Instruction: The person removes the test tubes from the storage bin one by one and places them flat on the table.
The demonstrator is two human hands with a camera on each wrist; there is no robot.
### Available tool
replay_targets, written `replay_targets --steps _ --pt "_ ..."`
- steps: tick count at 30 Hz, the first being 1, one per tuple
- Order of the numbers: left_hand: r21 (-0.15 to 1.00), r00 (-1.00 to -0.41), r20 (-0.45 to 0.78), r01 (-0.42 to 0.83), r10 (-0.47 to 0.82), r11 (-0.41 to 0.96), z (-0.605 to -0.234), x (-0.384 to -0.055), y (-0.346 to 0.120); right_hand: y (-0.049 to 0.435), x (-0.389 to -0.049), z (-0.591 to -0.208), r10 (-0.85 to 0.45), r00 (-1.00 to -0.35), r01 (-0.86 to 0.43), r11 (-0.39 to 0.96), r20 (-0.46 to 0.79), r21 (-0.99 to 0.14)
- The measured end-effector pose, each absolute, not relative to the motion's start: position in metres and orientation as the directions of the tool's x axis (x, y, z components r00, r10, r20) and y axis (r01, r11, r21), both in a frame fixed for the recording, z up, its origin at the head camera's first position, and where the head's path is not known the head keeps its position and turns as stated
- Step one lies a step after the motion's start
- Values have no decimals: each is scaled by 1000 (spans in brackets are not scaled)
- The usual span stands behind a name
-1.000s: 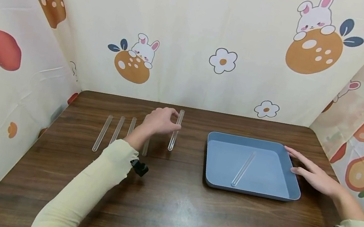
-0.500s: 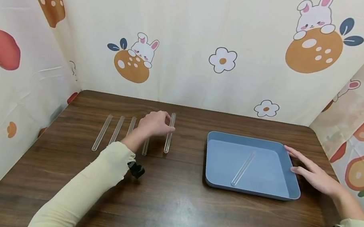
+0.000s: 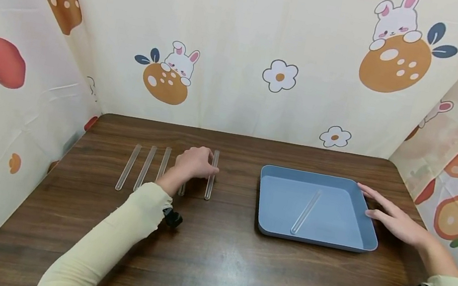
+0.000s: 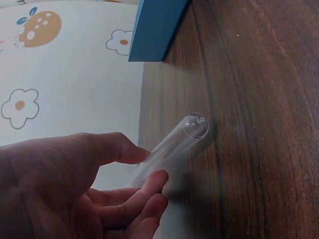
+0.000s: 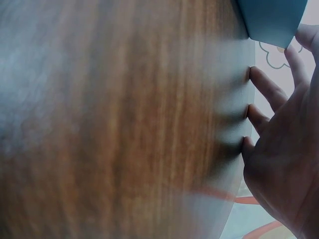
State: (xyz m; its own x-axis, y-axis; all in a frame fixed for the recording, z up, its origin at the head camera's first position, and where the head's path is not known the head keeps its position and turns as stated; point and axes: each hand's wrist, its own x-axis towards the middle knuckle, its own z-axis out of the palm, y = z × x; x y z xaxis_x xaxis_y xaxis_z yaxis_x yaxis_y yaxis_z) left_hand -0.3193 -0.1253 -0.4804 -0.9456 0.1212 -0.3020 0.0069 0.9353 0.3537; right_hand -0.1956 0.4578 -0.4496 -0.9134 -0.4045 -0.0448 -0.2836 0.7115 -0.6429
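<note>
My left hand [image 3: 194, 163] pinches a clear test tube [image 3: 209, 189] between thumb and fingers at the right end of a row of tubes. In the left wrist view, that tube's rounded end [image 4: 196, 126] points away from the palm, low over the wood. My right hand [image 3: 396, 222] touches the right side of a blue tray [image 3: 274, 225] with its fingers spread. Inside the tray, one test tube [image 3: 305, 213] lies at a slant. The right wrist view has several fingertips on the table beside the tray's corner [image 5: 271, 22].
Left of my left hand, several more test tubes [image 3: 128, 167] lie side by side on the brown wooden table [image 3: 225, 270]. My left wrist partly covers some of them. A printed curtain [image 3: 241, 22] surrounds the table's back and sides.
My left hand has moved slightly left and toward me with the test tube, lowering it in line with the row. The right hand and the tray have stayed put.
</note>
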Motion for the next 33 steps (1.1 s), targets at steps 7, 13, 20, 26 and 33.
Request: replay_targets --steps 7,13,20,26,33 --pt "350 -943 -309 9 125 937 -480 -316 -124 458 -195 -450 -404 -914 -289 712 -36 -640" --pt "331 -946 -302 12 118 944 -481 -314 -123 458 -195 -450 -409 -912 -293 708 -35 -642" --pt "313 -942 -315 10 114 950 -479 -312 -122 458 -195 -451 -409 -912 -293 706 -34 -644" --pt "308 -942 -317 8 111 951 -477 -310 -122 458 -195 -451 -407 -913 -295 709 -31 -641" --pt "314 -945 -307 11 113 949 -478 -311 -121 459 -194 -453 -403 -915 -298 705 -17 -644"
